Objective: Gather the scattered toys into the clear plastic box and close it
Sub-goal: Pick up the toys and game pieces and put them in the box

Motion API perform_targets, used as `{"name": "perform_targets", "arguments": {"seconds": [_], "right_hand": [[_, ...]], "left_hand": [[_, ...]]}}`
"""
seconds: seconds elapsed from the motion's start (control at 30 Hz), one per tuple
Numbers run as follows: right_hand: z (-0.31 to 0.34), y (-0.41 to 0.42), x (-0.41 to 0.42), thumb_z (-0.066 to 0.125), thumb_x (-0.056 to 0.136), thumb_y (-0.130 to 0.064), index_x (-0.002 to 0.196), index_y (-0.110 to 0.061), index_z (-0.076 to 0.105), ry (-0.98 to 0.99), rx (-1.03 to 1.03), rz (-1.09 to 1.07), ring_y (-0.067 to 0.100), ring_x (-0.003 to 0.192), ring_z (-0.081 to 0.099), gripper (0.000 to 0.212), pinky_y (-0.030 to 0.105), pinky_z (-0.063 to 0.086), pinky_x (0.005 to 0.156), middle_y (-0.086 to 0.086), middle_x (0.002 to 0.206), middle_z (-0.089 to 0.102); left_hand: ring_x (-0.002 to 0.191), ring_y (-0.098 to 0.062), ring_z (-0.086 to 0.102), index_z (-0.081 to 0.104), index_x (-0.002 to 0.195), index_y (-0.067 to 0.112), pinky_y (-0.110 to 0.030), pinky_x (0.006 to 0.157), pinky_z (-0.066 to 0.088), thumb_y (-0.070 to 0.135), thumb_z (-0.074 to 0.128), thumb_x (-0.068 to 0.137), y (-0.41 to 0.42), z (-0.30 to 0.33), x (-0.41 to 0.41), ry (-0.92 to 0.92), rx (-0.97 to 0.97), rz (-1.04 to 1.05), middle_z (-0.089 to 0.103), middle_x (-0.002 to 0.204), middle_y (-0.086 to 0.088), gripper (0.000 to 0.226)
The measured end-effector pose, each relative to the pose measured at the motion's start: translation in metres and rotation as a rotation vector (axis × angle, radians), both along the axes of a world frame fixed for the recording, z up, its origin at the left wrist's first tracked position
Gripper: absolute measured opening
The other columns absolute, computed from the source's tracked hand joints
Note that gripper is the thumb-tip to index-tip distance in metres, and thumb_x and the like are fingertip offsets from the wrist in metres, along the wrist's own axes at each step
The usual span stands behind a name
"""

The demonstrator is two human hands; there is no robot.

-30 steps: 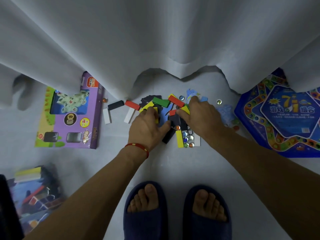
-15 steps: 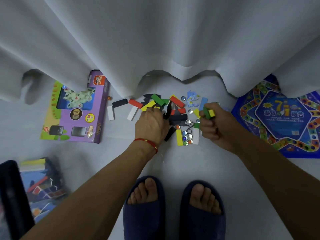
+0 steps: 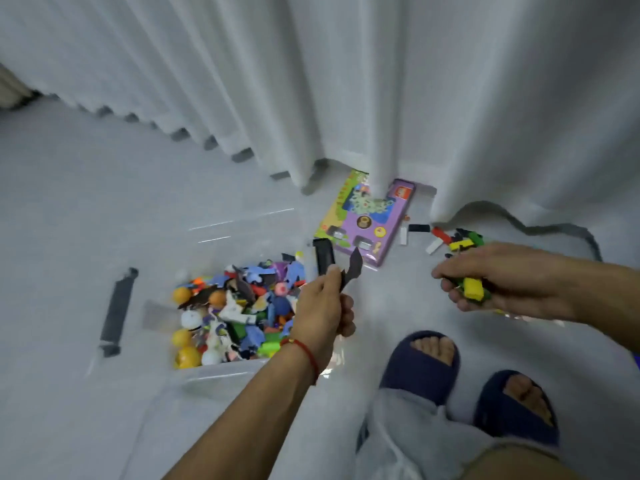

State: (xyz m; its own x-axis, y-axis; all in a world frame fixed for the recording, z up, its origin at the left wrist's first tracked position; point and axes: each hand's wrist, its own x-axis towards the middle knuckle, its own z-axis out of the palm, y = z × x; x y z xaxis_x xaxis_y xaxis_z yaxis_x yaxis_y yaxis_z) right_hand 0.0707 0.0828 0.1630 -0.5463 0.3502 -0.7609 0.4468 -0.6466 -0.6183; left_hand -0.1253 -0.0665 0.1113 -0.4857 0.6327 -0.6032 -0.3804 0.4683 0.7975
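Observation:
The clear plastic box (image 3: 221, 374) stands open on the floor at lower left, filled with several coloured toys, balls and puzzle pieces. My left hand (image 3: 323, 311) hovers at the box's right edge and pinches dark flat pieces (image 3: 353, 268). My right hand (image 3: 495, 278) is farther right, above the floor, gripping yellow and green blocks (image 3: 472, 289). A heap of coloured blocks (image 3: 457, 239) still lies on the floor by the curtain, behind my right hand.
A purple toy package (image 3: 367, 223) lies between the box and the block heap. A white curtain (image 3: 346, 81) hangs along the back. The box's dark latch handles (image 3: 117, 308) show at its left. My slippered feet (image 3: 422, 365) stand at lower right.
The view has swung left, bringing the box into the middle. Both hands left the block heap: the left carried dark pieces to the box edge, the right lifted its blocks.

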Motion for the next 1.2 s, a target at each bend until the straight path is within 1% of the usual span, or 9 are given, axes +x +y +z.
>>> {"name": "perform_targets", "arguments": {"seconds": [0.2,0.3,0.4,0.5,0.6,0.7,0.8,1.0,1.2], "right_hand": [[0.086,-0.056,-0.153,0.066,0.093,-0.018,0.1,0.011,0.062,0.022,0.267,0.458,0.028,0.069,0.056,0.03,0.037,0.048,0.068,0.02,0.081,0.06],[0.092,-0.099,-0.23,0.066,0.092,-0.011,0.112,0.006,0.061,0.006,0.234,0.453,0.026,0.077,0.067,0.027,0.037,0.061,0.072,0.021,0.094,0.063],[0.081,-0.143,-0.291,0.058,0.096,-0.008,0.119,0.003,0.05,0.013,0.194,0.443,0.027,0.088,0.062,0.027,0.04,0.061,0.074,0.019,0.109,0.055],[0.064,-0.171,-0.323,0.052,0.1,-0.015,0.138,0.001,0.038,-0.002,0.166,0.441,0.034,0.119,0.056,0.044,0.039,0.055,0.08,0.022,0.142,0.042],[0.058,-0.172,-0.325,0.053,0.1,-0.021,0.141,0.001,0.037,-0.048,0.198,0.463,0.034,0.129,0.048,0.049,0.035,0.052,0.078,0.021,0.145,0.042],[0.063,-0.138,-0.296,0.055,0.098,-0.026,0.129,0.0,0.052,-0.097,0.305,0.529,0.033,0.124,0.054,0.041,0.04,0.053,0.094,0.016,0.13,0.054],[0.07,-0.085,-0.236,0.061,0.094,-0.026,0.115,-0.004,0.065,-0.146,0.425,0.54,0.027,0.108,0.066,0.031,0.041,0.056,0.093,0.011,0.117,0.066],[0.044,0.017,-0.042,0.061,0.094,-0.019,0.098,0.0,0.068,-0.382,0.536,0.271,0.024,0.078,0.068,0.021,0.035,0.056,0.071,0.015,0.091,0.068],[-0.037,0.048,0.1,0.046,0.098,-0.026,0.095,-0.009,0.067,-0.843,0.817,0.485,0.024,0.085,0.057,0.027,0.026,0.039,0.064,0.016,0.106,0.068]], "left_hand": [[0.053,-0.018,0.045,0.06,0.09,0.004,-0.027,0.047,0.046,0.022,0.041,0.105,-0.121,0.033,-0.118,-0.004,0.08,0.311,0.052,0.066,-0.01,0.031],[0.052,-0.02,0.05,0.057,0.082,-0.001,-0.03,0.053,0.053,0.004,0.045,0.097,-0.164,0.035,-0.166,-0.022,0.006,0.475,0.053,0.069,-0.015,0.02],[0.053,-0.02,0.054,0.051,0.101,0.001,-0.034,0.058,0.056,-0.004,0.048,0.091,-0.188,0.04,-0.192,-0.043,-0.054,0.588,0.051,0.072,-0.014,0.012],[0.057,-0.022,0.037,0.048,0.1,0.004,-0.034,0.055,0.05,0.009,0.049,0.094,-0.198,0.051,-0.206,-0.092,-0.031,0.653,0.036,0.069,-0.006,0.008],[0.051,-0.015,0.018,0.049,0.096,0.01,-0.027,0.051,0.033,0.017,0.047,0.093,-0.198,0.058,-0.212,-0.067,-0.034,0.66,0.019,0.059,0.001,0.008],[0.052,-0.014,0.036,0.054,0.084,0.013,-0.027,0.059,0.042,0.013,0.049,0.091,-0.181,0.061,-0.201,0.053,-0.059,0.625,0.037,0.062,0.0,0.009],[0.067,-0.018,0.052,0.06,0.073,0.015,-0.033,0.072,0.047,0.017,0.05,0.086,-0.148,0.054,-0.17,0.191,-0.026,0.46,0.059,0.071,-0.006,0.016],[0.096,-0.022,0.064,0.067,0.099,0.021,-0.045,0.093,0.054,0.011,0.05,0.094,-0.046,0.034,-0.053,0.275,0.066,0.108,0.067,0.098,-0.002,0.02],[0.103,-0.017,0.062,0.067,0.111,0.018,-0.043,0.096,0.053,0.014,0.055,0.09,0.06,-0.01,0.048,0.296,0.054,-0.254,0.066,0.109,0.002,0.025]]}}
